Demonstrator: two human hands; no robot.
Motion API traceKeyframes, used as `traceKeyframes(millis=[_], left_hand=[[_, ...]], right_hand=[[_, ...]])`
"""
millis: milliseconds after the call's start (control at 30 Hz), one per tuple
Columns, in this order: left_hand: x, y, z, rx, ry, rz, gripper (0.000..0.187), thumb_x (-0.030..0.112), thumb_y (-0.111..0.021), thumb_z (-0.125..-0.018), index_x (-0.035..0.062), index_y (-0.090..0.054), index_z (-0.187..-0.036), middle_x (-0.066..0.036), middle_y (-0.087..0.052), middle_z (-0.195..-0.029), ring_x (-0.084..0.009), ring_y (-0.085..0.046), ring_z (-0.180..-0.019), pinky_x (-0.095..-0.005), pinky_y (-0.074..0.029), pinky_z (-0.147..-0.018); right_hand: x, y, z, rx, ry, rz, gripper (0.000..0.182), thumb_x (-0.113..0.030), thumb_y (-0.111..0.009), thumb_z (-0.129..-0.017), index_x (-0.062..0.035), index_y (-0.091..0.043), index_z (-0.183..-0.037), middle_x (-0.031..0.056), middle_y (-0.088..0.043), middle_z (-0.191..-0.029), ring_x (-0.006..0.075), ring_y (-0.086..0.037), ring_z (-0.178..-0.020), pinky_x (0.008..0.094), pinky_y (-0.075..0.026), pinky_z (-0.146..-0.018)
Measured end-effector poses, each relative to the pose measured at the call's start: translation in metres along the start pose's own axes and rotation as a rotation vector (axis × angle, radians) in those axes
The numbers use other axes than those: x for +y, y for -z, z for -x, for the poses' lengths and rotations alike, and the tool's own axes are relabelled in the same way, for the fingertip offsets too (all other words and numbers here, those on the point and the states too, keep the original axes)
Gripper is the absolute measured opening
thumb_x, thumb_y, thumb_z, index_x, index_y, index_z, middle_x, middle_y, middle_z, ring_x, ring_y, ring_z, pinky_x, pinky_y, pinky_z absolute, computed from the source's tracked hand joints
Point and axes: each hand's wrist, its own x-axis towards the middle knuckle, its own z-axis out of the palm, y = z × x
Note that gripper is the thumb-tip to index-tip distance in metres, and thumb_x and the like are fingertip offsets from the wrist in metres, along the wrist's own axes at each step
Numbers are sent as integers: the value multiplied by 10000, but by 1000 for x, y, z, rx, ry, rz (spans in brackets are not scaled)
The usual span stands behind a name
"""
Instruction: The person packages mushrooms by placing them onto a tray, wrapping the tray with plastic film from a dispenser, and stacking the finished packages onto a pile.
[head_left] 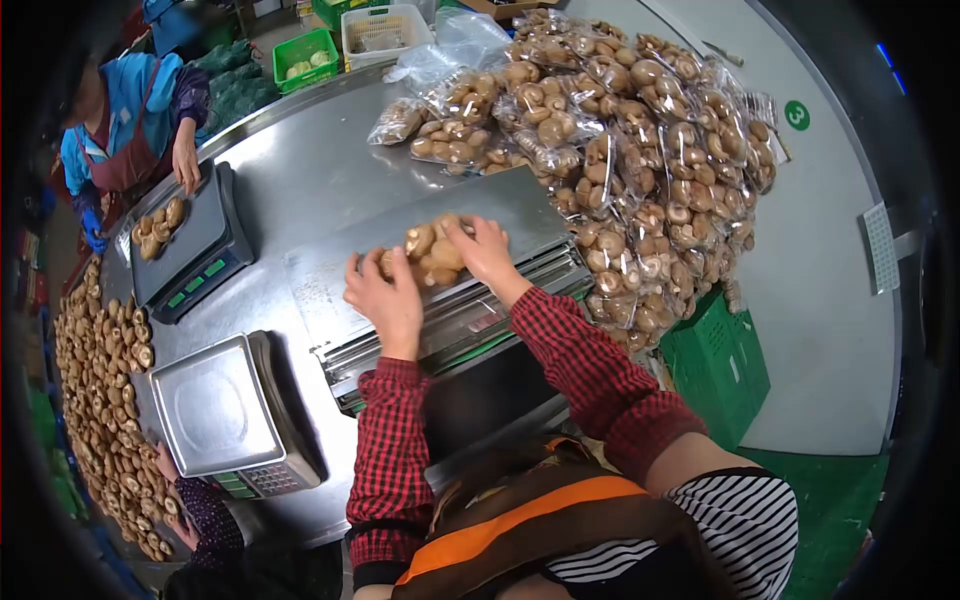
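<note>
A cluster of brown mushrooms [437, 262] lies on the metal plate of a wrapping-type machine [340, 262] in front of me. My left hand [386, 305] is curled against its left side, fingers on the mushrooms. From the right, my right hand [482, 252] presses over the cluster with its fingers bent around it. Whether film or a bag covers these mushrooms I cannot make out. Below the hands run the machine's metal rollers and slot [470, 318].
Bagged mushrooms [650, 150] are heaped at right. A scale with an empty tray [218, 408] stands at left; another scale [205, 235] holds mushrooms [158, 228] beside a co-worker [130, 120]. Loose mushrooms [105, 400] cover the left edge, where another person's sleeve [208, 515] reaches in.
</note>
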Motion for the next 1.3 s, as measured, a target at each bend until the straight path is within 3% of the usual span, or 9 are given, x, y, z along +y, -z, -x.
traceKeyframes(millis=[167, 367, 567, 633, 700, 767, 867, 967, 1300], left_hand=[[-32, 56, 5, 46, -41, 152, 486, 313, -572, -975, -28, -494, -1312, -223, -485, -1340, -333, -417, -1259, -429, -379, -1039], [-51, 125, 65, -14, -129, -740, 402, 416, -737, -800, 29, -708, -696, -149, -631, -797, -335, -587, -795, -460, -439, -720], [-52, 99, 59, -155, -71, -500, 349, 367, -703, -838, 39, -696, -721, -79, -567, -594, -280, -547, -560, -406, -430, -584], [-37, 137, 64, -559, 720, 735, 366, 338, -623, -920, 94, -534, -663, 0, -429, -530, -154, -393, -456, -292, -331, -479], [-9, 166, 63, -769, 931, 1326, 402, 315, -503, -1000, 157, -359, -659, 52, -295, -539, -82, -256, -472, -240, -240, -465], [34, 180, 44, -489, 473, 1297, 433, 287, -430, -1029, 163, -283, -641, 57, -222, -551, -87, -211, -486, -246, -229, -474], [42, 161, -16, -325, 321, 1542, 395, 278, -406, -1037, 104, -485, -691, 5, -452, -572, -131, -423, -539, -250, -358, -543], [0, 87, -71, -35, -122, 571, 459, 307, -380, -1046, -48, -626, -1201, -223, -675, -1138, -321, -647, -1047, -368, -466, -960], [-18, 68, -39, -561, -385, -90, 1088, 525, -891, -558, -35, -405, -1354, -297, -418, -1401, -379, -383, -1353, -461, -361, -1085]], right_hand=[[36, 44, 3, 75, 83, -160, 670, -551, -560, -911, 48, -603, -1208, 250, -616, -1167, 387, -575, -1122, 432, -431, -995], [86, 106, 71, 26, 274, 586, 531, -545, -622, -848, -33, -742, -775, 188, -662, -834, 380, -628, -873, 482, -486, -804], [94, 72, 67, -137, 251, -105, 388, -418, -627, -897, -68, -671, -736, 59, -524, -557, 174, -481, -494, 310, -424, -484], [81, 117, 76, -636, -464, -984, 333, -285, -548, -948, -103, -510, -671, -17, -407, -521, 73, -360, -478, 228, -289, -421], [59, 141, 77, -1025, -605, -1320, 342, -218, -443, -988, -141, -392, -658, -70, -321, -529, 34, -281, -465, 192, -187, -410], [11, 161, 57, -769, 78, -1309, 378, -232, -376, -1005, -129, -411, -644, -30, -340, -506, 91, -293, -436, 256, -259, -406], [-38, 152, -18, -542, 11, -1561, 323, -254, -412, -1013, -22, -607, -900, 109, -627, -776, 176, -551, -594, 274, -430, -548], [-43, 86, -87, -424, 128, -1090, 296, -237, -427, -1026, 4, -566, -1129, 168, -648, -1128, 235, -665, -957, 285, -526, -827], [14, 31, -93, -609, -85, -628, 389, -325, -488, -1023, 36, -626, -1066, 55, -637, -850, 104, -603, -690, 221, -480, -620]])
